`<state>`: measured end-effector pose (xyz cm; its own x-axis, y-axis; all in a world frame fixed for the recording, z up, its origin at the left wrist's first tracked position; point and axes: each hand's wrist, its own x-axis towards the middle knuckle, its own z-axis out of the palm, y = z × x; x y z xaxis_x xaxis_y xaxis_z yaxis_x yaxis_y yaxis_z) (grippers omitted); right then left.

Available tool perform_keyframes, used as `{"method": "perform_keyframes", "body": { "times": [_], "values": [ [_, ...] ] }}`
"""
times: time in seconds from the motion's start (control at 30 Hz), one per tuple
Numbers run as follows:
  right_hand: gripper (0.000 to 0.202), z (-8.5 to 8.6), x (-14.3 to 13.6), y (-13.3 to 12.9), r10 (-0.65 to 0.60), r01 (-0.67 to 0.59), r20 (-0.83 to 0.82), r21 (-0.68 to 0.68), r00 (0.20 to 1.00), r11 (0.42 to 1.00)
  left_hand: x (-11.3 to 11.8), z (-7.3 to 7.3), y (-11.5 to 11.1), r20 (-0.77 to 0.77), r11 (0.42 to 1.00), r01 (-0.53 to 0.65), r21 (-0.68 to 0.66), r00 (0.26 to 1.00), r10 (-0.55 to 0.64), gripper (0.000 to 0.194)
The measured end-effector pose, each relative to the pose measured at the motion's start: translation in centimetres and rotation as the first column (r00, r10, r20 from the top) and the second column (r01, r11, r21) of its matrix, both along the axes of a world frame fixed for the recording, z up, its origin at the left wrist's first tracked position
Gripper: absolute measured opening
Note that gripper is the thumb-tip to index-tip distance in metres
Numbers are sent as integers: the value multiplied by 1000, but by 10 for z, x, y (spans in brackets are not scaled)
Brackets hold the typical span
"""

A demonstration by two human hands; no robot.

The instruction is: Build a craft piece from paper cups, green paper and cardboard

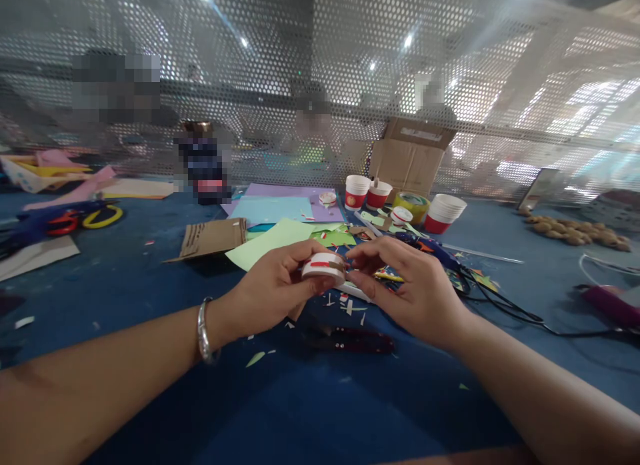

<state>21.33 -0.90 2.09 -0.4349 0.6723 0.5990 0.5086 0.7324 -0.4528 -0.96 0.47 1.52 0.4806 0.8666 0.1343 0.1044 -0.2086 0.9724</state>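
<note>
White tape roll (324, 267) – pinched between left hand (273, 293) and right hand (413, 288) fingers

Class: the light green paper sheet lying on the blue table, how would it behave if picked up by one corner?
The light green paper sheet looks thin and flat, so it would probably droop. Likely very light; a push might slide it across the table.

Blue table (150, 285) carries craft clutter. Far middle: purple sheet (300, 193), light blue sheet (273, 209), pale green sheet (267, 241), torn cardboard piece (213, 238). Right of those: red-and-white paper cups (357, 191), tape roll (411, 203). Left edge: scissors (63, 221). Near centre: dark snips (350, 340) among paper scraps (350, 308). Right: black cable (505, 305), brown nuts (575, 230).
</note>
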Motion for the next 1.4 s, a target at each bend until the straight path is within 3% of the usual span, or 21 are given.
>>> {"method": "perform_keyframes", "body": {
  "times": [0.13,0.27,0.4,0.47,0.6,0.7,0.83,0.97,1.1,1.27,1.4],
  "values": [
    [17,2,-1,-1,22,-22,-6,-32,1000,999,0,6,-1,95,970,76,-230,994,-55,25],
    [14,0,0,1,9,-10,-32,-46,999,999,-3,7,4,315,882,164,-441,949,-19,29],
    [13,0,0,0,-4,3,-2,-12,1000,1000,-5,7,9,377,779,231,-583,926,7,27],
    [13,0,0,-1,-4,4,14,-9,1000,1000,-4,9,11,396,754,248,-608,918,18,23],
    [11,1,-1,-1,-2,2,31,-8,1000,1000,-1,12,9,391,814,208,-542,920,25,10],
    [10,1,0,-1,9,-9,42,-10,999,1000,0,11,8,368,868,173,-466,930,13,11],
    [11,3,1,0,-7,9,84,-34,996,999,-3,5,10,363,890,144,-433,931,26,14],
    [11,3,4,3,-29,54,224,-109,974,993,-6,1,17,315,932,9,-364,942,114,21],
    [11,0,5,8,-24,90,369,-163,929,983,-7,1,22,266,948,-106,-299,945,190,22],
    [13,-1,5,10,-55,139,404,-181,913,974,-6,0,22,279,970,-117,-214,944,175,20],
    [15,1,3,5,81,44,370,-316,925,948,-5,1,21,314,970,-135,-204,929,195,19]
  ]
}}
